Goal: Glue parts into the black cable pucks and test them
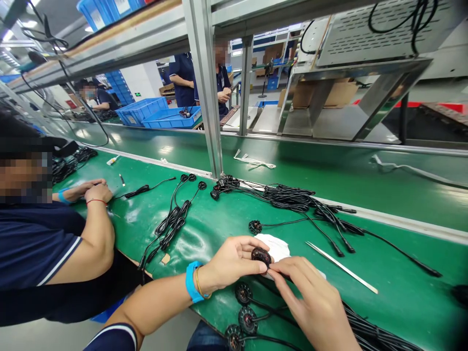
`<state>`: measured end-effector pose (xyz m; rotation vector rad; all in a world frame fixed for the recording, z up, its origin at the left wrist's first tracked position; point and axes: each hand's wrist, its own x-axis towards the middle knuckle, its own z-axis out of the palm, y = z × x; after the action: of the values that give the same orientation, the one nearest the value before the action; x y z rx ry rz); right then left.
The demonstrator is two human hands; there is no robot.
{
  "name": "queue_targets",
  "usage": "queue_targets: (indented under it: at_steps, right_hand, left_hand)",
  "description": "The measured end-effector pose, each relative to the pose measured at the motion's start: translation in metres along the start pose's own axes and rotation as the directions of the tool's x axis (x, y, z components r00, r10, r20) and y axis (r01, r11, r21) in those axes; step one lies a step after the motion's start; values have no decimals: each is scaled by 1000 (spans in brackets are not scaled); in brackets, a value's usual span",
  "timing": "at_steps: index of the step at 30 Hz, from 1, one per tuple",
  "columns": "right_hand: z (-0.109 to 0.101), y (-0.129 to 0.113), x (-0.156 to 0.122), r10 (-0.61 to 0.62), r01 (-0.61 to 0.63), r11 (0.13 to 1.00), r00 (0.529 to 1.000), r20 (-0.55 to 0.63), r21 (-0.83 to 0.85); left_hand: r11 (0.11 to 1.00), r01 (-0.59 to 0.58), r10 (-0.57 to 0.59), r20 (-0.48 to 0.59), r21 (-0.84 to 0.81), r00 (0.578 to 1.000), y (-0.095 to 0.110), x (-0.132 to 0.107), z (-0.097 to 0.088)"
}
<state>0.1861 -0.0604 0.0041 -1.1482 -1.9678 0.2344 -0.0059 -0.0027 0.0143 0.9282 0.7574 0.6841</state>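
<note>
Between the thumb and fingers of my left hand (234, 263) is a small round black cable head (261, 256), tilted on edge. My right hand (310, 292) pinches at its right side, where a cable seems to leave it; the fingers cover that spot. A white cloth or tissue (274, 246) lies just behind both hands. Several similar round heads (247, 319) with black cables rest on the green table below my hands. Another cable head (255, 226) sits beyond the cloth. To the right lie white pointed tweezers or sticks (343, 268).
A bundle of black cables (288, 195) stretches along the table's back edge, near a metal post (204, 87). More coiled cables (171, 219) lie left. A co-worker's hands (97, 191) handle a cable at far left. Blue bins (171, 117) stand behind the green belt (329, 170).
</note>
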Motion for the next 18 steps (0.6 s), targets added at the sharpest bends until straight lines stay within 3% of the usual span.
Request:
queue_targets:
  at_steps: [4, 7, 10, 12, 15, 18]
  right_hand:
    - [-17, 18, -4, 180, -182, 983, 980, 79, 25]
    - [-29, 43, -12, 338, -316, 925, 938, 75, -212]
    - [-29, 64, -19, 431, -317, 831, 887, 167, -458]
    - [-27, 72, -21, 487, -314, 793, 842, 232, -522]
    - [-30, 74, -18, 596, -430, 767, 752, 282, -476]
    - [-40, 72, -16, 673, -595, 739, 673, 308, -315]
  left_hand:
    - [996, -37, 39, -19, 79, 999, 5, 0, -1]
    - [970, -54, 68, -52, 236, 996, 9, 1, -5]
    - [914, -101, 124, -36, 392, 992, 11, 2, -8]
    - [895, -128, 150, -18, 427, 989, 11, 3, -10]
    - [922, -91, 108, -25, 377, 994, 11, 3, -10]
    - [966, -35, 48, -45, 255, 998, 9, 4, -9]
